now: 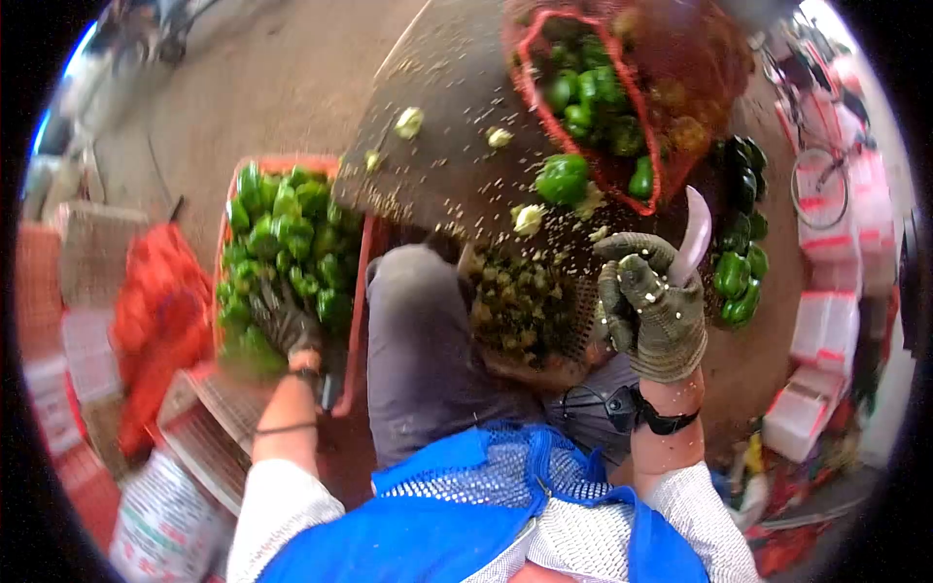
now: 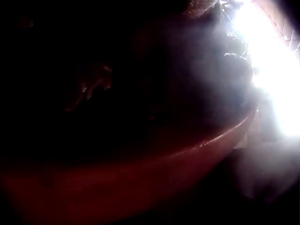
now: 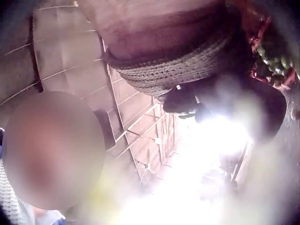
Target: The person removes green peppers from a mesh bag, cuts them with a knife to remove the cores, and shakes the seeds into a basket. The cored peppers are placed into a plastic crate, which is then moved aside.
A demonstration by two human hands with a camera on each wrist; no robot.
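Observation:
In the head view my gloved left hand (image 1: 284,319) reaches over the near part of an orange crate (image 1: 354,321) heaped with green bell peppers (image 1: 292,231). Its fingers lie extended on the peppers. My gloved right hand (image 1: 653,311) is raised at the right and grips a knife with a curved blade (image 1: 695,233) pointing up. Pale seeds stick to that glove. A single green bell pepper (image 1: 563,180) lies on the grey board (image 1: 428,160), beyond the right hand. The left wrist view is mostly dark; the right wrist view shows the glove cuff (image 3: 164,72) against glare.
A red mesh sack (image 1: 680,87) of peppers lies open on the board among scattered seeds and pale cores (image 1: 528,220). Between the knees stands a basket of cut cores (image 1: 525,301). More green peppers (image 1: 739,277) line the right side. Stacked crates (image 1: 204,418) stand at left.

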